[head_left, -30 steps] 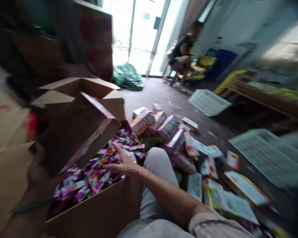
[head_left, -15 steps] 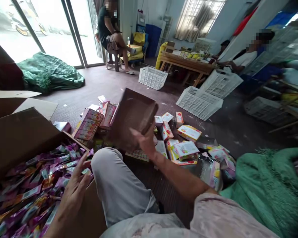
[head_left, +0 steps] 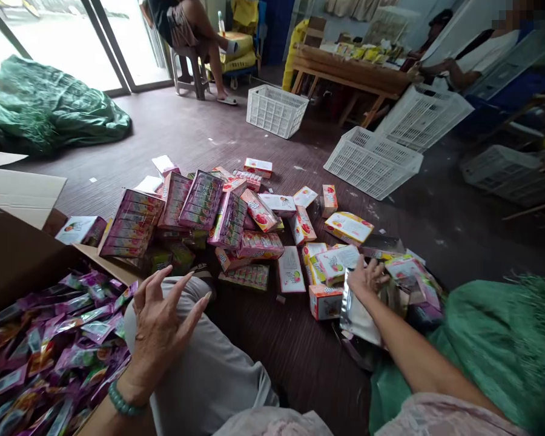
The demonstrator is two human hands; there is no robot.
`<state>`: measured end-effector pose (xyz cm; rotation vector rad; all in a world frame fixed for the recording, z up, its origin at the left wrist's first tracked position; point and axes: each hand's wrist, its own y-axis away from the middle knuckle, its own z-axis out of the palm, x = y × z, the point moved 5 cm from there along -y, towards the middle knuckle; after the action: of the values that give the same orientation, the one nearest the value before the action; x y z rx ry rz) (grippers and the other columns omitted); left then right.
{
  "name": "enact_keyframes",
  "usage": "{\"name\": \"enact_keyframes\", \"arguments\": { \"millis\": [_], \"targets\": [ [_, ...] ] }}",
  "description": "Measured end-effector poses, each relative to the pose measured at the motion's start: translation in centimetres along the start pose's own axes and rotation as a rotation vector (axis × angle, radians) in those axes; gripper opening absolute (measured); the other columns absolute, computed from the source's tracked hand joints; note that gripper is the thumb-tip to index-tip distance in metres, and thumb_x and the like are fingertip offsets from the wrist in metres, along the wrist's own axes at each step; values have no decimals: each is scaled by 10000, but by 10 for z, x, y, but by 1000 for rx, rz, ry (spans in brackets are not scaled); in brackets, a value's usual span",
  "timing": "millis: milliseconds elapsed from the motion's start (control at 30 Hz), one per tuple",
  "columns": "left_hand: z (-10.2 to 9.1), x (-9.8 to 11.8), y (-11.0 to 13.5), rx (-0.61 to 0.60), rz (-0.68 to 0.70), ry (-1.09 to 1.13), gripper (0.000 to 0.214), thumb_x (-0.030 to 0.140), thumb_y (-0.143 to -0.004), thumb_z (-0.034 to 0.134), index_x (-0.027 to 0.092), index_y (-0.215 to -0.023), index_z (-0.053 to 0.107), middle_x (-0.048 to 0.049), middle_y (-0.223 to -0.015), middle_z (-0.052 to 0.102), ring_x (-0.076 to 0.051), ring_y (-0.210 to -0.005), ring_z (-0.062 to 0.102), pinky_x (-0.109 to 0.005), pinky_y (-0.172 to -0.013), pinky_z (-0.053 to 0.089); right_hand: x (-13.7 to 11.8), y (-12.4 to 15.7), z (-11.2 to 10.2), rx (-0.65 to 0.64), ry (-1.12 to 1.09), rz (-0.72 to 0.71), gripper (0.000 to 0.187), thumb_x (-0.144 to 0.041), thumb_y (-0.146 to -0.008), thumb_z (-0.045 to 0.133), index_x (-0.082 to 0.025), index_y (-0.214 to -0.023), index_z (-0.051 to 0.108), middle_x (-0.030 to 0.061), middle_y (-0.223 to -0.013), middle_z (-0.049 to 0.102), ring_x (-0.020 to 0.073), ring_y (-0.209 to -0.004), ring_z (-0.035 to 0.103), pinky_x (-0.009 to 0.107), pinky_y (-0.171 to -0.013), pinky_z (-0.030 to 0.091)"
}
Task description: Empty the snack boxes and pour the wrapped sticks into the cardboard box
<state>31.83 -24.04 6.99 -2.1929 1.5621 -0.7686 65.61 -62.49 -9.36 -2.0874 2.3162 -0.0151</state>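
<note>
Silver pack (head_left: 356,319), side edge pointing fwd, under R fingers (head_left: 373,267), grip unclear; L fingers (head_left: 153,288) splayed.

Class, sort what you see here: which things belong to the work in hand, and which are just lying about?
Seemingly in the work:
- right hand touching a silvery item
- printed boxes
- carton of wrapped packets

Seemingly just lying about:
- white crates
- green sack at upper left
- white scraps

Small purple foil sachets (head_left: 84,318) w/ orange & green bits. Flat pack (head_left: 356,318): shiny silver. Flat white cardbd carton (head_left: 349,227): yellow rim, fruit print. Baggy woven sacks (head_left: 495,339): green. Floor (head_left: 272,339): dk brown, fine-striped.
</note>
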Motion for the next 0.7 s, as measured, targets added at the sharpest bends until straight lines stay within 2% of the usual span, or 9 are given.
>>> {"name": "enact_keyframes", "arguments": {
  "millis": [67,133,233,333,400,467,533,700],
  "targets": [
    [3,3,-4,15,-6,-8,429,436,-871,651,216,-1239,633,-181,-1393,486,-379,-1315,454,-582,-1126,318,-36,1,30,-123,-45,-132,698,-356,-917,498,-179,-1549,261,209,-1585,221,363,-1476,152,531,-1123,229],
    [4,6,-5,7,-5,-18,419,416,-864,660,203,-1224,638,-188,-1386,496,-393,-1320,444,-594,-1130,310,-78,7,65,-286,-107,-227,772,-397,-910,536,-226,-1581,195,166,-1593,231,336,-1453,232,457,-1131,257],
    [3,10,-7,-11,-7,-34,392,375,-861,664,201,-1212,642,-186,-1393,503,-401,-1333,427,-596,-1132,311,-125,19,118,-463,-142,-204,914,-535,-863,604,-249,-1595,138,169,-1527,341,325,-1366,393,406,-1074,341],
    [3,10,-8,-13,-19,-39,339,342,-865,656,218,-1180,643,-169,-1364,539,-389,-1302,462,-588,-1118,324,-143,30,166,-620,-135,-94,1116,-695,-775,631,-214,-1602,58,230,-1490,367,377,-1345,426,466,-1049,355],
    [4,9,-8,-26,-24,-49,303,334,-870,647,224,-1153,647,-162,-1331,567,-384,-1270,491,-591,-1102,327,-145,36,190,-681,-123,-38,1248,-768,-687,667,-220,-1600,16,278,-1557,240,418,-1381,376,507,-1059,323],
    [5,8,-9,-42,-29,-64,285,329,-874,638,226,-1140,651,-158,-1314,583,-380,-1247,509,-594,-1089,329,-144,40,204,-695,-115,-6,1329,-785,-616,712,-231,-1597,8,305,-1607,52,452,-1431,278,530,-1080,266],
    [6,7,-9,-52,-25,-71,281,323,-872,638,231,-1138,654,-151,-1305,594,-376,-1235,521,-597,-1087,329,-144,44,211,-684,-119,18,1335,-737,-599,760,-243,-1595,21,307,-1613,-29,469,-1449,220,545,-1091,216],
    [7,8,-10,-74,-16,-85,263,315,-871,639,232,-1120,658,-151,-1289,604,-373,-1236,526,-596,-1088,337,-141,55,200,-661,-206,101,1230,-488,-646,806,-248,-1588,52,320,-1576,106,459,-1411,289,576,-1073,198]
  ]
}}
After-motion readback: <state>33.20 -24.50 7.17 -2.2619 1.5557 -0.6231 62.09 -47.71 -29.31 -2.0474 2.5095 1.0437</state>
